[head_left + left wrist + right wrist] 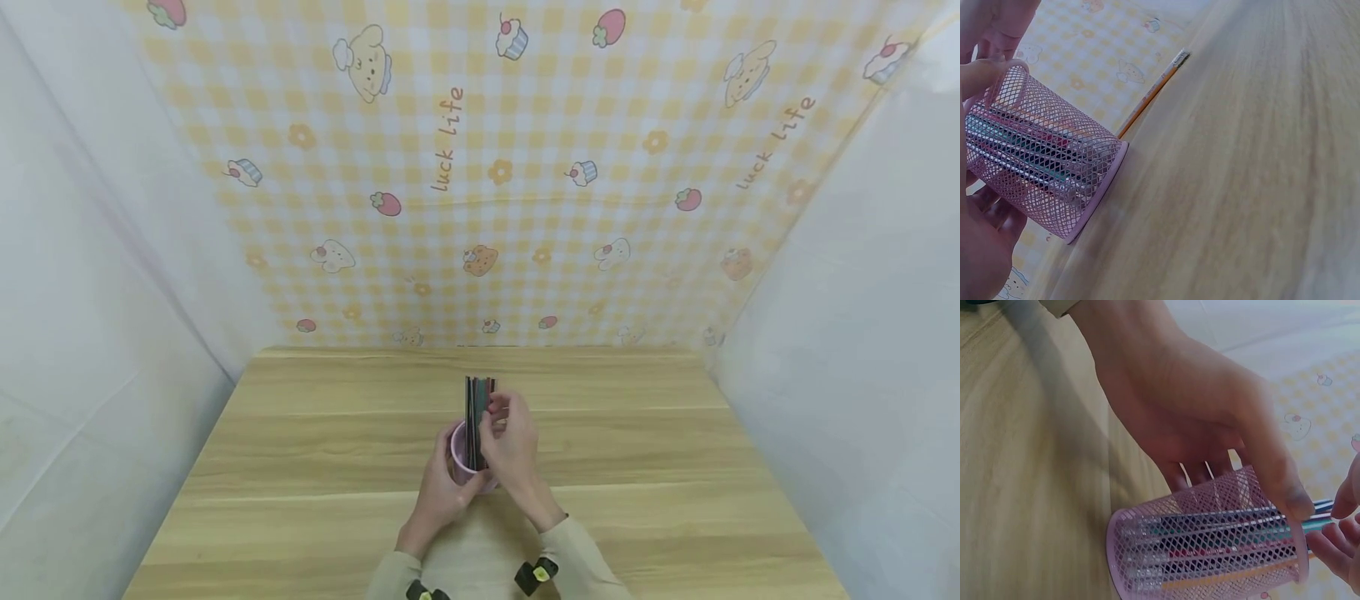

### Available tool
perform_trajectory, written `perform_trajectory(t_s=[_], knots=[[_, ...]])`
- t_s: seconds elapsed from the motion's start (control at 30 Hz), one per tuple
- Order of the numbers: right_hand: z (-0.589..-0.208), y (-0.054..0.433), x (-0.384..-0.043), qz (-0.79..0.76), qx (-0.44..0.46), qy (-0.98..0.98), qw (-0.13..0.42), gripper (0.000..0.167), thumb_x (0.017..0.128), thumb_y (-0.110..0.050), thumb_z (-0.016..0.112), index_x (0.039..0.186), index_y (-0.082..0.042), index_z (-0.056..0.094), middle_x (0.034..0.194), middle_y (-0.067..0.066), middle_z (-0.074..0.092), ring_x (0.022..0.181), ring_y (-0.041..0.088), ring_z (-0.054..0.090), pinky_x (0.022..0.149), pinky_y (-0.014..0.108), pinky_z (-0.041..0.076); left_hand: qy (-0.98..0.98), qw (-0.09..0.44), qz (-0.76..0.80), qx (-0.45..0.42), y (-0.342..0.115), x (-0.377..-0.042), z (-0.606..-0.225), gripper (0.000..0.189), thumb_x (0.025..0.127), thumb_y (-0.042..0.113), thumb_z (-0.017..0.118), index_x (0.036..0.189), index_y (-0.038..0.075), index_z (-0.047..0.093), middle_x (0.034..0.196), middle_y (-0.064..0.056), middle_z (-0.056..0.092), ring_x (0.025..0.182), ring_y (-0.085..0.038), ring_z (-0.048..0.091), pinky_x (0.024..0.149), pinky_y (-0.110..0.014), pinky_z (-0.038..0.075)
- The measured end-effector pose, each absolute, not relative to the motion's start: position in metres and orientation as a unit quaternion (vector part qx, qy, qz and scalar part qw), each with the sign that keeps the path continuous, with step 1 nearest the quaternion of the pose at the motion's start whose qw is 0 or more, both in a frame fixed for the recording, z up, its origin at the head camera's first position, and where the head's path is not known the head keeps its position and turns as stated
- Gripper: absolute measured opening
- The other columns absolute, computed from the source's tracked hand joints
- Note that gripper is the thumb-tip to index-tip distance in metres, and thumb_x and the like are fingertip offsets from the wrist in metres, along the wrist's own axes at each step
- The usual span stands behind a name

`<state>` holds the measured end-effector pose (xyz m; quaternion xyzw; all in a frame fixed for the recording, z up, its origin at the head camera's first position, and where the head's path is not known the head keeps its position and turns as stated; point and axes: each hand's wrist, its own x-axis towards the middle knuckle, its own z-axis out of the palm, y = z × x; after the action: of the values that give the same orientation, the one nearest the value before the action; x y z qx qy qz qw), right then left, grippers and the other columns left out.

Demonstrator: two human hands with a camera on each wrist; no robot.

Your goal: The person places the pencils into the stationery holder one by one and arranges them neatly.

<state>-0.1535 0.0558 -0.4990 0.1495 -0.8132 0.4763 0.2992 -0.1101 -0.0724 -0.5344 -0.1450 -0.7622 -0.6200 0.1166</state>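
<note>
A pink mesh pencil cup stands on the table, holding several dark, green, red and orange pencils upright. My left hand grips the cup from its left side, thumb near the rim and fingers wrapped round the mesh. At the pencil tops, my right hand has curled fingers and thumb that appear to pinch a pencil; its fingers partly hide it. Through the mesh in the right wrist view, an orange pencil runs up towards those fingers. Another orange pencil lies beyond the cup's base in the left wrist view.
The wood-grain table surrounds the cup. Behind it hangs a yellow-checked cloth, with white sheets at both sides. Dark straps sit on the beige sleeves.
</note>
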Motion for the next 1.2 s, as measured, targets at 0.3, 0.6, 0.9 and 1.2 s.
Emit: perform_trajectory(t_s=[0.3,0.6,0.9,1.2], knots=[[-0.494,0.074,-0.163,0.45,0.12,-0.827,0.316,0.026,0.084,0.01,0.064,0.11,0.006,0.06,0.089,0.013,0.065,0.072,0.02,0.065,0.062,0.027,0.06,-0.753,0.099,-0.636,-0.136,-0.073,-0.116,-0.551,0.085,0.078,0.01,0.086,0.146,-0.007,0.039,0.14,-0.025,0.055,0.126,-0.039,0.058,0.107,-0.053,0.05],[-0.496,0.088,-0.177,0.454,0.082,-0.844,0.275,0.026,0.087,0.007,0.063,0.113,0.006,0.06,0.094,0.015,0.065,0.076,0.023,0.066,0.065,0.028,0.06,-0.744,0.108,-0.645,-0.137,-0.073,-0.126,-0.58,0.086,0.077,0.017,0.088,0.148,0.011,0.04,0.143,-0.012,0.056,0.129,-0.029,0.057,0.111,-0.044,0.049],[-0.507,0.098,-0.189,0.456,0.045,-0.869,0.188,0.037,0.086,0.003,0.067,0.121,0.006,0.056,0.104,0.02,0.062,0.085,0.027,0.063,0.07,0.032,0.06,-0.757,0.113,-0.631,-0.126,-0.071,-0.123,-0.574,0.089,0.075,0.012,0.088,0.149,0.001,0.04,0.141,-0.019,0.056,0.128,-0.034,0.057,0.11,-0.047,0.049],[-0.522,0.103,-0.201,0.454,0.002,-0.884,0.109,0.047,0.083,-0.001,0.073,0.126,0.006,0.054,0.108,0.022,0.062,0.09,0.029,0.062,0.076,0.04,0.057,-0.758,0.106,-0.631,-0.131,-0.073,-0.11,-0.539,0.085,0.077,0.011,0.086,0.145,-0.008,0.04,0.139,-0.023,0.057,0.125,-0.037,0.058,0.11,-0.047,0.049]])
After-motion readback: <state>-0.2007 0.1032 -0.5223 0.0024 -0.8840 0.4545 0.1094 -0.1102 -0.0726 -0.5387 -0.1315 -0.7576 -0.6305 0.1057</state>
